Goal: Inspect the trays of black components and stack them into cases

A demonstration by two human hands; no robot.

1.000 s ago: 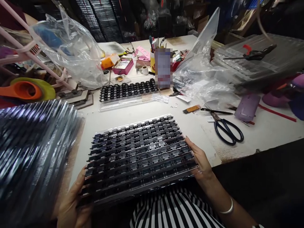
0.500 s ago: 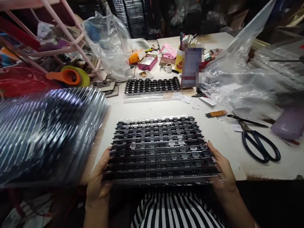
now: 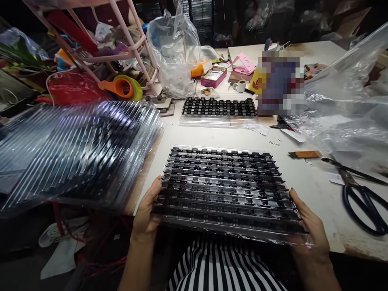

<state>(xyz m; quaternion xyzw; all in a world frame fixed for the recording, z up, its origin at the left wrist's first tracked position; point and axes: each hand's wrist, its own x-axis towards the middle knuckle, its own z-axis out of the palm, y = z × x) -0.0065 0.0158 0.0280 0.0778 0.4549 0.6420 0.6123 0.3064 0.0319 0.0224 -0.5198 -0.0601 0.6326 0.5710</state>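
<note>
filled tray (image 3: 227, 190) held between left fingers (image 3: 154, 189) and right fingers (image 3: 301, 205).

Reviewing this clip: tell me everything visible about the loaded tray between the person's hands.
The tray is rectangular, apparently thin, clear plastic, with a glossy rim. Rows of small black parts with pale comb-like marks run side to side across it. It faces up, its near edge close to the striped top. The left hand and right hand grip its opposite sides. Whether its underside touches the white table is hidden.
</note>
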